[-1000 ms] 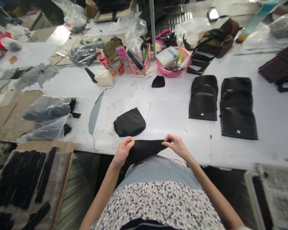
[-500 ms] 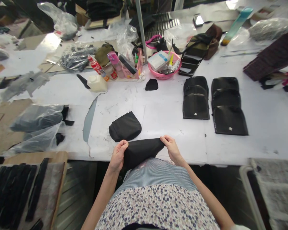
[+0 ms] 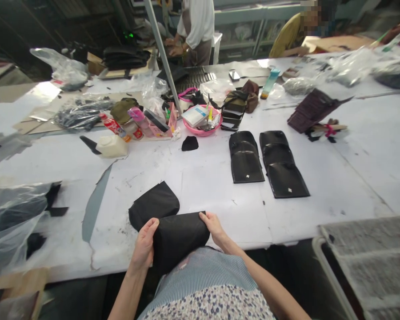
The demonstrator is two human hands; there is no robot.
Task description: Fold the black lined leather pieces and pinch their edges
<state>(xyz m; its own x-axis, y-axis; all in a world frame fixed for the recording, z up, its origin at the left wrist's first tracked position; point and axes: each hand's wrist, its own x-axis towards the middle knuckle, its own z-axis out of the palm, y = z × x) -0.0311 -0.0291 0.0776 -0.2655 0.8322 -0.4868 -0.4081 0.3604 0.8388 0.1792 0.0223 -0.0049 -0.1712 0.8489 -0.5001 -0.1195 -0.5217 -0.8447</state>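
While pinching the black fabric piece (image 3: 182,238) by its upper edge, holds it between left hand (image 3: 145,243) and right hand (image 3: 216,227) over the table's (image 3: 206,186) near edge, with a hard-to-judge long axis.

I stand in a workshop, one that looks to handle bags or similar soft goods. The long white tabletop (image 3: 210,178) before me is scuffed and torn, and the black material (image 3: 182,240) I hold is like the pieces lying about. Two matching black panels (image 3: 246,164) lie side by side, near a pink basin (image 3: 203,132) of small supplies and a squat bottle with a black nozzle (image 3: 112,146). Plastic-wrapped bundles (image 3: 80,113) crowd the far side, where a person in white (image 3: 200,26) and another in yellow (image 3: 285,38) are also at tables, backed by shelving (image 3: 240,44).
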